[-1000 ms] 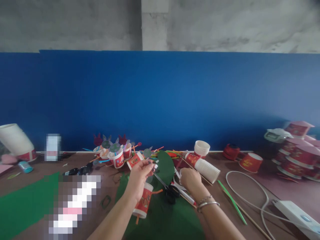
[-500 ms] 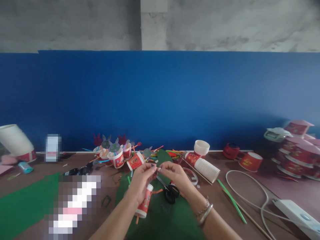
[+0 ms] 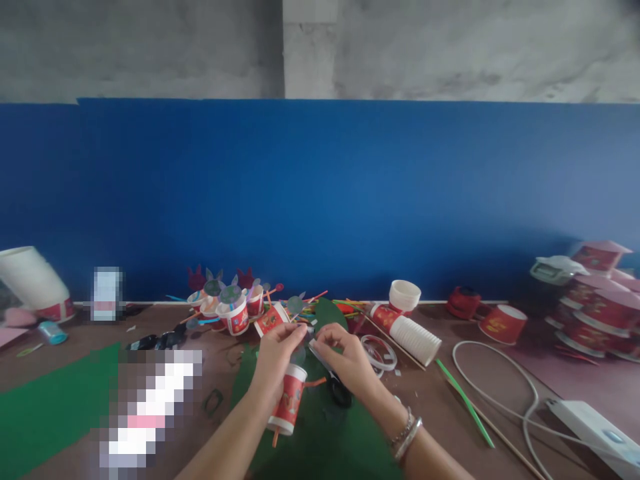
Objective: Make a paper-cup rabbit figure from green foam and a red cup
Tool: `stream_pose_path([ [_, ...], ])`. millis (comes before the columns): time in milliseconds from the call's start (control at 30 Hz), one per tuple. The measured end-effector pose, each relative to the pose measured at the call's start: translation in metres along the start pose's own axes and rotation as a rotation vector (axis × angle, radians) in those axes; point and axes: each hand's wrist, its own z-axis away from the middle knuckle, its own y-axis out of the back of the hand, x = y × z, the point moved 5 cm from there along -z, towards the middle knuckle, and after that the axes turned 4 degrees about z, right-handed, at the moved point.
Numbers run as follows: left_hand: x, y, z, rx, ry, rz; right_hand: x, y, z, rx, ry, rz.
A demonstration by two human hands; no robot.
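Observation:
My left hand (image 3: pixel 280 352) is closed in a pinch above the green sheet; whatever lies between its fingertips is too small to make out. Just to its right, my right hand (image 3: pixel 344 353) pinches what looks like a small whitish piece at the thumb tip. A narrow gap separates the two hands. Below my left hand lies a red-and-white paper cup (image 3: pixel 289 402), tilted, with orange strips sticking out at its side and bottom. Black-handled scissors (image 3: pixel 340 393) lie partly hidden under my right hand. Beneath everything spreads dark green paper (image 3: pixel 330 447).
Decorated paper cups (image 3: pixel 235 317) with animal-ear shapes stand behind my left hand. To the right are stacked white-and-red cups (image 3: pixel 413 340), a clear tape roll (image 3: pixel 380 353), green strips (image 3: pixel 467 407), a white cable (image 3: pixel 493 350) and a power strip (image 3: pixel 593 427). Another green sheet (image 3: pixel 60 400) lies left.
My hands, nearly touching before, have drawn slightly apart. The right hand has shifted left and covers more of the scissors; more of the red cup shows by my left hand.

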Motion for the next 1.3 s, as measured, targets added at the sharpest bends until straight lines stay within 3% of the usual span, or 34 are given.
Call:
stream_pose_path([
  [867,0.004,-0.007,0.012,0.019,-0.06,-0.068,0.014,0.0,0.003,0.073,-0.161,0.116],
  [1300,0.01,-0.013,0.013,-0.072,-0.057,-0.052,0.016,-0.006,0.001,-0.012,-0.228,-0.115],
])
